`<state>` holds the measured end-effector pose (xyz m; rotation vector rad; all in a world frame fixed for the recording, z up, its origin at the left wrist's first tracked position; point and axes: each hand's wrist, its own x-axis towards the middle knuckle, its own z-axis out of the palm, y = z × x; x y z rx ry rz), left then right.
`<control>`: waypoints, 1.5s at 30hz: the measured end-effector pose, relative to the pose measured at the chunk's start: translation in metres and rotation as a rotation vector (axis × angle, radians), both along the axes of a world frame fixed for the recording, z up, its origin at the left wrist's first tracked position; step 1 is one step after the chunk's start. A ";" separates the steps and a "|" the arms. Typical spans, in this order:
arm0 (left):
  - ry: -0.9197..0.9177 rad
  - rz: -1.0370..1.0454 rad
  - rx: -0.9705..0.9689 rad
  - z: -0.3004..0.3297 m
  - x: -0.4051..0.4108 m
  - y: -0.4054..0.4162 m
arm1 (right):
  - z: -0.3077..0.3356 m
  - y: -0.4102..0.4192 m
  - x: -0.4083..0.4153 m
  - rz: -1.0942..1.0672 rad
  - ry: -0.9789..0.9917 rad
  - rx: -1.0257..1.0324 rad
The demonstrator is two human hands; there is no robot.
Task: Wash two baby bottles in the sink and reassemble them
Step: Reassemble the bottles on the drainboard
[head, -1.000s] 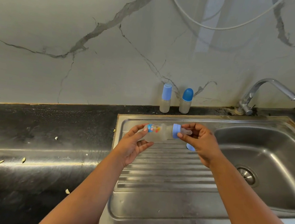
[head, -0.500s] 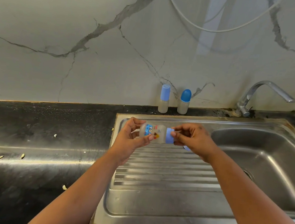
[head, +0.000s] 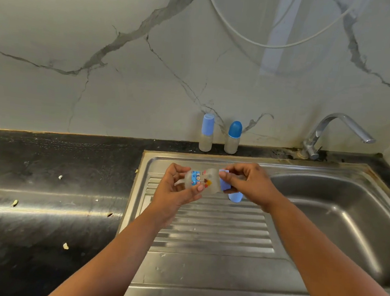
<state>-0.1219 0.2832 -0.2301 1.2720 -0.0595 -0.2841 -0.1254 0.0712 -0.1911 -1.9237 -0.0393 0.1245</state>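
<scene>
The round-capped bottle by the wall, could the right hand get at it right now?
Probably not yet: the path over the sink rim looks free, but the right hand is gripping the blue collar of the held bottle.

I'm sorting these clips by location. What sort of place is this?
Most likely a home kitchen counter. A stainless steel sink with a ribbed draining board is set into a dark countertop, with a tap against a marble-look wall.
</scene>
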 end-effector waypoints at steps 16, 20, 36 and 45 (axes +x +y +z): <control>0.137 -0.276 0.165 0.001 -0.024 -0.041 | -0.011 -0.035 0.003 0.155 0.201 0.330; 0.154 -0.287 0.081 0.005 -0.024 -0.053 | -0.011 -0.030 0.000 0.242 0.269 0.353; -0.376 0.059 0.785 -0.022 -0.002 -0.060 | -0.024 -0.027 0.015 0.096 0.162 0.074; 0.048 0.029 0.509 -0.043 0.006 -0.040 | -0.113 -0.057 0.053 0.164 0.153 -0.792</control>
